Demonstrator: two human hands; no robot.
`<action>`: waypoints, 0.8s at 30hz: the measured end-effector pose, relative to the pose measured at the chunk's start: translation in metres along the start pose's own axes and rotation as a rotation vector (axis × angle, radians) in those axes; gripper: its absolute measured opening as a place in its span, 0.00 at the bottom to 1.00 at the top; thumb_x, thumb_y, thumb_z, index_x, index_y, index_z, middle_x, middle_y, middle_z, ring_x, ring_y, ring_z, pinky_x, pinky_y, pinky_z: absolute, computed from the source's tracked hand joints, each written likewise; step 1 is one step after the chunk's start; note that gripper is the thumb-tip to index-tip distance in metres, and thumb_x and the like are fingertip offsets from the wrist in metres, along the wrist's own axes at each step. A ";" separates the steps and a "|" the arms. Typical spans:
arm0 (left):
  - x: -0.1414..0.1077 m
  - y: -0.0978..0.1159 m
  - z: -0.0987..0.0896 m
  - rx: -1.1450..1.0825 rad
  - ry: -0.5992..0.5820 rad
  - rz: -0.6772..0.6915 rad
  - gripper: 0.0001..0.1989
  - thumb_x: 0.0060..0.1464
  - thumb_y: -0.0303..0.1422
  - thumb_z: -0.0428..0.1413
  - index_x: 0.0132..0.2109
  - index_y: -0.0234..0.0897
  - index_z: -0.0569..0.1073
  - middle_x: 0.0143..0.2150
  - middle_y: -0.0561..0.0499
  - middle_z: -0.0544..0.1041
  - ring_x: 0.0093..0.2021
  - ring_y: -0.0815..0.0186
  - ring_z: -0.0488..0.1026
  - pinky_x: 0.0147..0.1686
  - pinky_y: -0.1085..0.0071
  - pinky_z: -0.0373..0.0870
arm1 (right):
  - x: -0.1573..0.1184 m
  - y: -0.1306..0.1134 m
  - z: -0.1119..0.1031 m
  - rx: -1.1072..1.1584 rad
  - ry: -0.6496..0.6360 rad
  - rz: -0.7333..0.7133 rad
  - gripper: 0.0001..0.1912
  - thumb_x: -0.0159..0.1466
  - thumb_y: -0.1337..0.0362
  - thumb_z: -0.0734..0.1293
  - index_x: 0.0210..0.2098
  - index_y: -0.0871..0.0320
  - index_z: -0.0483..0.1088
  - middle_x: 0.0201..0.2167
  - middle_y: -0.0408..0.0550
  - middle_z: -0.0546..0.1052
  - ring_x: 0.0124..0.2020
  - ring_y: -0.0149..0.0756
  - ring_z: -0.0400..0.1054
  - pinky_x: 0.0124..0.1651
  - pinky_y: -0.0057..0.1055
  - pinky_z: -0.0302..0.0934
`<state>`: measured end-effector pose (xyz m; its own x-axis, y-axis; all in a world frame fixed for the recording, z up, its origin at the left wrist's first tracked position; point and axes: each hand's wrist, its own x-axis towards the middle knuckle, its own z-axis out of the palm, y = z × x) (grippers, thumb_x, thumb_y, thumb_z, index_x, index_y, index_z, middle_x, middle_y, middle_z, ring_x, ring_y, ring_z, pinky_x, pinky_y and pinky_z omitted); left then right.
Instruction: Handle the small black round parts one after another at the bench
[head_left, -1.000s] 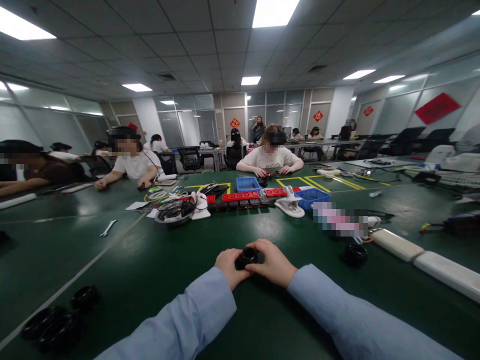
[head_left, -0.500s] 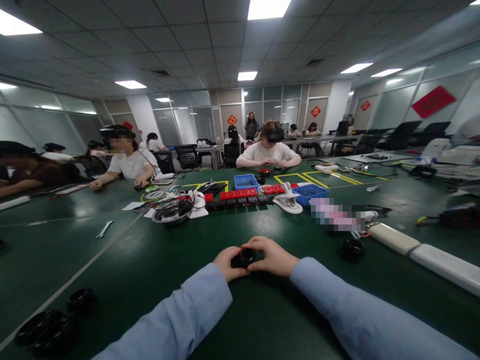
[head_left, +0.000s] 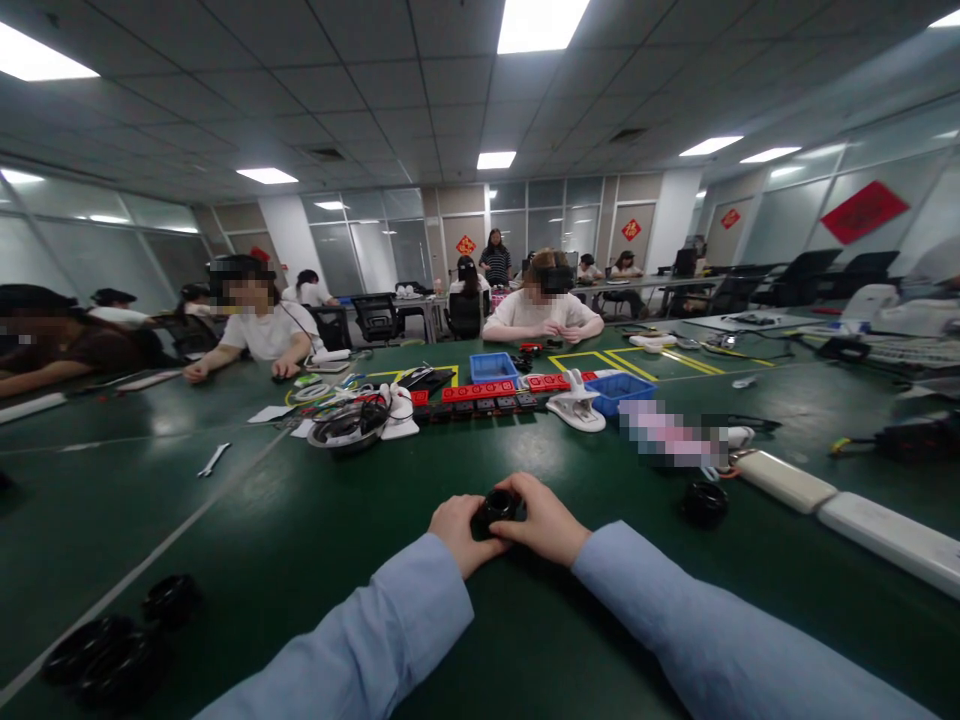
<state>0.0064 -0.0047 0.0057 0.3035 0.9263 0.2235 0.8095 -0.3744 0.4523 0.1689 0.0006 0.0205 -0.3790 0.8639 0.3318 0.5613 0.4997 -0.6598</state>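
Observation:
A black ring-shaped part (head_left: pixel 498 507) with a round opening facing up is at the middle of the green table (head_left: pixel 390 530). My left hand (head_left: pixel 463 535) grips its left side, thumb in front. From the right, my right hand (head_left: pixel 546 522) is wrapped round the same part, its fingers over the far side. The two thumbs meet near the front of it. Another black ring (head_left: pixel 704 503) lies to the right. Several more black rings (head_left: pixel 120 662) lie at the lower left, one (head_left: pixel 172 600) a little apart from the others.
Beyond my hands stand a metal bowl of cables (head_left: pixel 346 432), red sockets (head_left: pixel 478 390), a white clamp (head_left: pixel 576 408) and blue trays (head_left: pixel 493 369). A wrench (head_left: pixel 214 459) lies left, white bars (head_left: pixel 889 538) right. People sit across the table and at the left.
The black part and my hands have shifted very slightly, and more of the part's side shows. The view has tilted a little. The person across has raised their hands slightly.

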 end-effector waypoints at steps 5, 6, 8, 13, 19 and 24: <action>0.003 -0.004 0.002 -0.023 -0.048 0.079 0.18 0.38 0.39 0.59 0.37 0.34 0.72 0.34 0.47 0.73 0.38 0.59 0.68 0.37 0.68 0.63 | 0.003 -0.003 -0.008 0.073 -0.139 -0.015 0.22 0.43 0.67 0.72 0.39 0.60 0.67 0.34 0.45 0.68 0.36 0.34 0.63 0.39 0.31 0.58; 0.005 -0.007 0.002 -0.056 -0.067 0.114 0.18 0.38 0.39 0.59 0.37 0.34 0.73 0.35 0.48 0.73 0.38 0.59 0.68 0.38 0.68 0.63 | 0.004 -0.003 -0.011 0.094 -0.176 -0.018 0.23 0.43 0.67 0.72 0.39 0.60 0.67 0.35 0.45 0.69 0.36 0.34 0.63 0.39 0.31 0.58; 0.008 -0.014 0.002 -0.109 -0.114 0.167 0.18 0.37 0.39 0.60 0.37 0.34 0.73 0.35 0.49 0.74 0.38 0.60 0.68 0.39 0.69 0.63 | 0.006 -0.001 -0.015 0.135 -0.236 -0.024 0.24 0.43 0.67 0.72 0.40 0.60 0.67 0.35 0.46 0.69 0.37 0.34 0.64 0.40 0.30 0.58; 0.012 -0.024 0.001 -0.156 -0.182 0.274 0.21 0.37 0.40 0.61 0.40 0.34 0.73 0.40 0.47 0.73 0.43 0.60 0.67 0.44 0.68 0.62 | 0.008 0.002 -0.019 0.153 -0.299 -0.048 0.26 0.43 0.67 0.72 0.42 0.59 0.68 0.36 0.45 0.71 0.37 0.34 0.64 0.40 0.31 0.58; 0.012 -0.026 0.002 -0.161 -0.158 0.238 0.23 0.36 0.38 0.62 0.42 0.34 0.72 0.43 0.46 0.72 0.45 0.60 0.66 0.46 0.67 0.61 | 0.007 0.001 -0.019 0.129 -0.266 -0.050 0.25 0.44 0.65 0.72 0.42 0.58 0.68 0.37 0.46 0.71 0.38 0.35 0.64 0.42 0.32 0.58; 0.008 -0.020 0.002 -0.150 -0.080 0.152 0.21 0.38 0.35 0.60 0.42 0.33 0.71 0.42 0.46 0.72 0.43 0.60 0.67 0.44 0.68 0.62 | 0.004 0.002 -0.014 0.007 -0.105 -0.089 0.21 0.44 0.64 0.72 0.38 0.60 0.69 0.35 0.47 0.70 0.40 0.38 0.63 0.44 0.35 0.56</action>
<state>-0.0063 0.0103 -0.0035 0.4596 0.8572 0.2325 0.6698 -0.5064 0.5431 0.1783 0.0055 0.0298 -0.5026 0.8042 0.3172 0.5166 0.5736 -0.6358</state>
